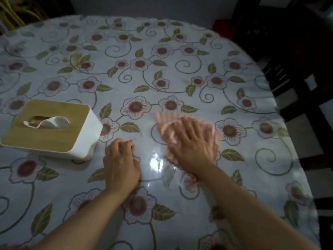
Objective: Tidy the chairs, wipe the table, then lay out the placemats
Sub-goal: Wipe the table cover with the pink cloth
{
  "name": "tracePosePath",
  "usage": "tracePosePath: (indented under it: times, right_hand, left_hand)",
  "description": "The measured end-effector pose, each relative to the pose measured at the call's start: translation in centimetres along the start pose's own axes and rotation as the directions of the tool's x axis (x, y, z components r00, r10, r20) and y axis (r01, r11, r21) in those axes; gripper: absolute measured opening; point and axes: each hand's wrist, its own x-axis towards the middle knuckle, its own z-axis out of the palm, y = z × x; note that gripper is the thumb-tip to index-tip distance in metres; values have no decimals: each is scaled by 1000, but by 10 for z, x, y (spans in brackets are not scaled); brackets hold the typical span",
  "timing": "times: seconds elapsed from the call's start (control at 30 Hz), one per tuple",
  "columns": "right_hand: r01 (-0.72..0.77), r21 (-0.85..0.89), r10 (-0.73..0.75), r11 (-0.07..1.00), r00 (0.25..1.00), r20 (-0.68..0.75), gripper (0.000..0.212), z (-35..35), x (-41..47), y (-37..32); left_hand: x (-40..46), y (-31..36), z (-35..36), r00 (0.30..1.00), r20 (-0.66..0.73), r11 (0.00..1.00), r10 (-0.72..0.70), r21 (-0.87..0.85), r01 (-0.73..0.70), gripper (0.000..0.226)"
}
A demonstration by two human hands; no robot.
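Note:
A round table (162,73) fills the view, covered with a glossy flowered cloth. My right hand (191,143) lies flat, fingers spread, pressing a pink cloth (162,123) onto the tabletop right of centre; the cloth is blurred. My left hand (120,163) rests beside it on the table with its fingers curled under, and nothing shows inside it. No placemats are in view.
A white tissue box (54,127) with a wooden lid and a tissue sticking out stands just left of my left hand. A dark wooden chair (302,91) stands at the table's right edge. Another dark chair back (288,33) is at the far right.

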Motion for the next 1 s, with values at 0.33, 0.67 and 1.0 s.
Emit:
tracePosePath:
  times: [0.33,0.67,1.0]
  right_hand:
    - [-358,-86,352,930,933,-71,69,-20,-52,82]
    - [-471,46,472,881,882,-16,63,-27,-162,107]
    - [-197,398,179,896,980,82,53,-12,-281,-41]
  left_hand:
    - [-3,43,15,997,28,997,73,27,-73,36]
    - [-63,65,16,951,154,963,268,-5,-271,40]
    - [-137,49,-14,906,351,972,234,-52,-231,33]
